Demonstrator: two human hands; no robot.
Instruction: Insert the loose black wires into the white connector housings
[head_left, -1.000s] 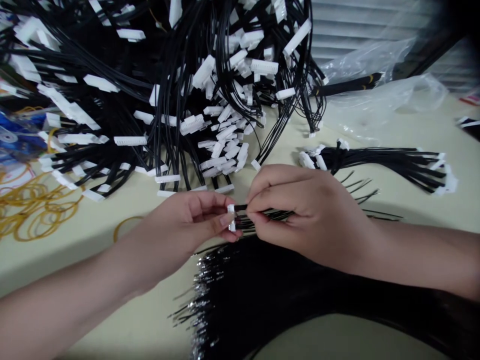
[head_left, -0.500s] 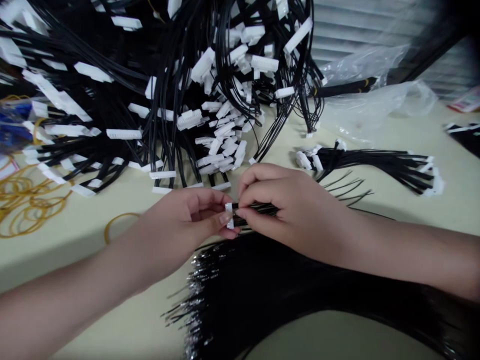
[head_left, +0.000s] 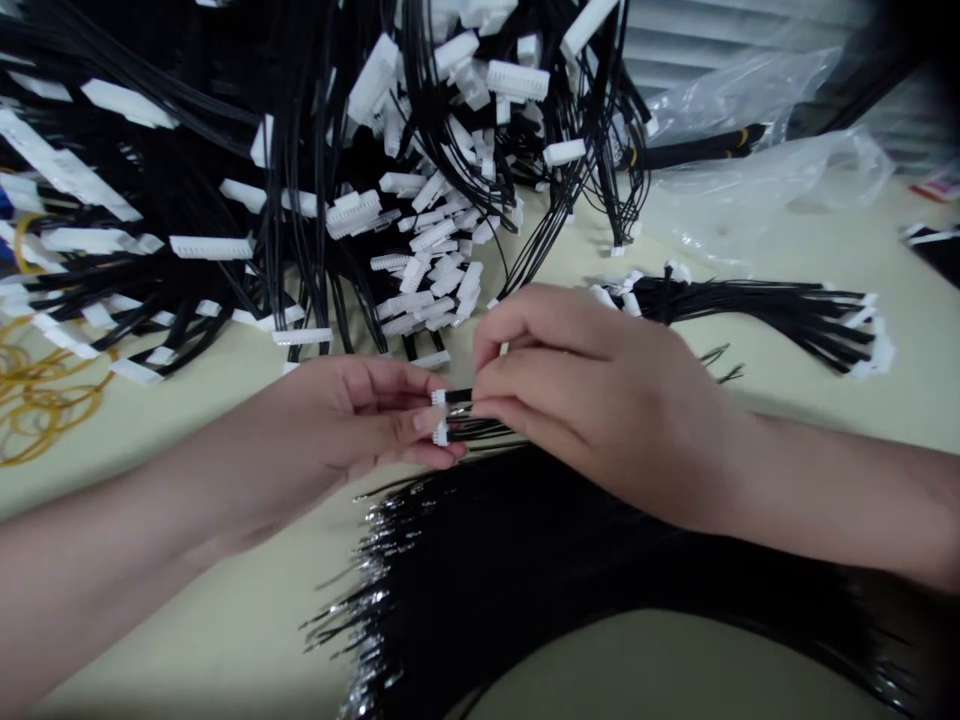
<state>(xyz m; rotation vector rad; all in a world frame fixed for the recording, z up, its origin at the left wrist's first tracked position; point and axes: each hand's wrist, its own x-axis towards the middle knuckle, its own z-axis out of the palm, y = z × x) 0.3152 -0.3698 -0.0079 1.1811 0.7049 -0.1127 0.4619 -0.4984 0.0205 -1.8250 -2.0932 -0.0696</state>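
A clear plastic bag (head_left: 757, 170) lies crumpled toward the far side of the cream table (head_left: 225, 630), and a dark bundle (head_left: 697, 150) with yellow marks runs along its edge; the creased plastic makes it hard to tell whether the bundle lies inside the bag or just beside it. Behind the bag are pale louvered slats (head_left: 742, 40). A large heap of wire harnesses (head_left: 315, 150), black leads ending in white multi-pin connectors, fills the upper left and runs off the top of the view, so its full extent and whatever lies beneath it are hidden. A neater harness bundle (head_left: 750, 315) lies to the right, and yellow rubber bands (head_left: 37, 405) are cut off by the left edge. Two small white connectors (head_left: 440, 415) sit between the fingertips of the left hand (head_left: 352, 415), which is closed on them, one connector above the other, with the thumb partly covering the lower one. Just beside them, the right hand (head_left: 592, 400) is pinched closed on the black wires (head_left: 480, 430) leading from those connectors, its fingers hiding most of their length. Directly below both hands, a dense fan of loose black wires (head_left: 480, 570) spreads across the table, its bare silvery ends pointing left.
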